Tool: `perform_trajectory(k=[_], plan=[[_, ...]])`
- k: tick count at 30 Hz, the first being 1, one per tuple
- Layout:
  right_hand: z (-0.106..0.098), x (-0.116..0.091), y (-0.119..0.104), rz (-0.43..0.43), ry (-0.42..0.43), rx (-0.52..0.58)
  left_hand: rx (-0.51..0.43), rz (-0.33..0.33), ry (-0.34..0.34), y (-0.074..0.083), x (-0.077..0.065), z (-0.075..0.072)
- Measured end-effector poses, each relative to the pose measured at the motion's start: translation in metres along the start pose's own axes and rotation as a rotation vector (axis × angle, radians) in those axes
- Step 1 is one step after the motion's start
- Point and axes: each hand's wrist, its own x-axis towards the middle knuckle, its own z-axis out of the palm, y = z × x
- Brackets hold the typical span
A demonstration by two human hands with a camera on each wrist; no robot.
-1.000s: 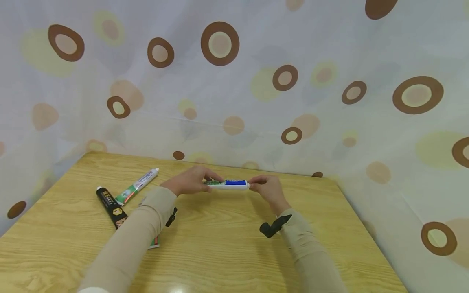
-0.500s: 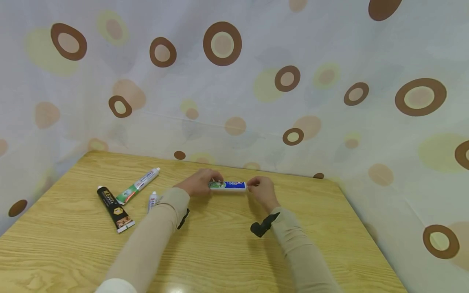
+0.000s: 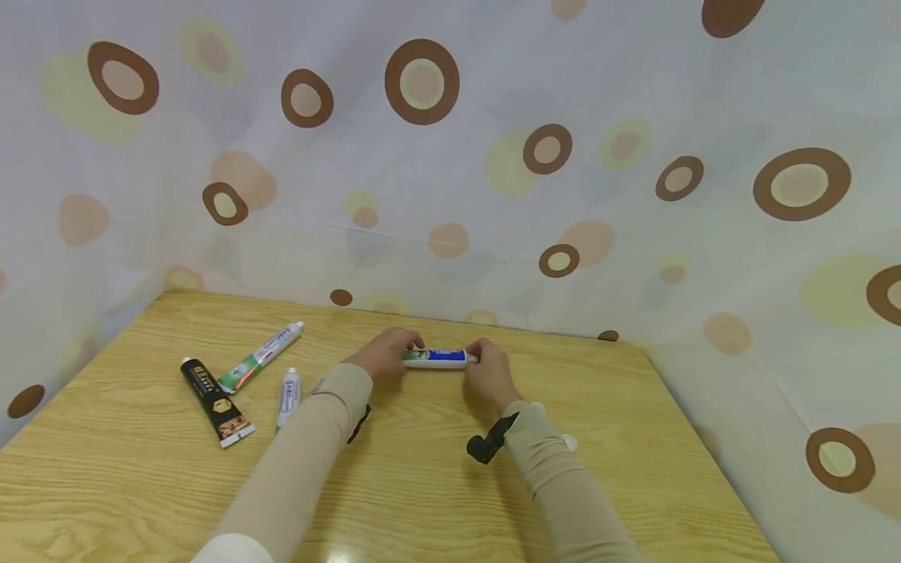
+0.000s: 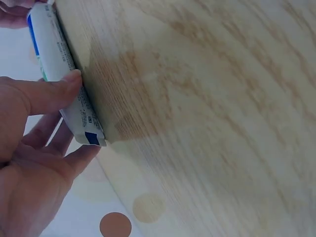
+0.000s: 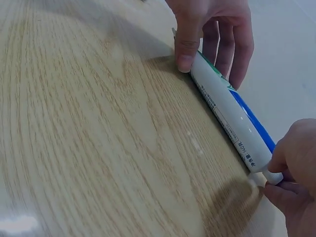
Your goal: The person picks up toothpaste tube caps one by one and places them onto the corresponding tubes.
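A white, blue and green toothpaste tube (image 3: 438, 360) lies sideways close over the table, between both hands. My left hand (image 3: 385, 353) grips its flat end, thumb on the near side and fingers behind, as the left wrist view shows on the tube (image 4: 54, 54). At the other end my right hand (image 3: 490, 375) pinches the white cap (image 5: 272, 177) between thumb and fingers. Printed text faces the near side of the tube in the right wrist view.
To the left lie a black toothpaste tube (image 3: 217, 403) and a white-green tube (image 3: 262, 356) with ends close together. Another white tube (image 3: 288, 397) is partly hidden behind the left sleeve. A dotted curtain (image 3: 450, 195) hangs behind the wooden table (image 3: 422, 485).
The toothpaste tube has come down slightly toward the table. My left arm has shifted right, uncovering more of the tubes on the left. My right hand has moved slightly left, still at the cap.
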Motion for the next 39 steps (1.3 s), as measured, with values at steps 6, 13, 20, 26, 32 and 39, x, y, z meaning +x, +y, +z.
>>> perform_trajectory(k=[6,13,20,26,32,39], plan=[[0.002,-0.001,0.002,-0.021,0.002,0.004,0.048,-0.106,0.032,0.007,-0.004,0.000],[0.000,-0.005,-0.001,-0.053,0.001,0.001,0.059,-0.181,0.060,0.009,-0.007,-0.002],[-0.010,-0.006,-0.001,-0.049,-0.039,0.042,0.004,-0.190,0.013,0.009,-0.016,-0.010],[-0.034,-0.006,0.002,-0.088,0.043,0.113,-0.050,-0.165,0.019,0.004,-0.021,-0.024],[-0.058,-0.016,0.004,-0.108,0.085,0.109,-0.130,-0.143,0.051,0.006,-0.032,-0.040],[-0.080,-0.034,0.005,-0.115,0.078,0.192,-0.145,-0.128,0.117,0.010,-0.050,-0.052]])
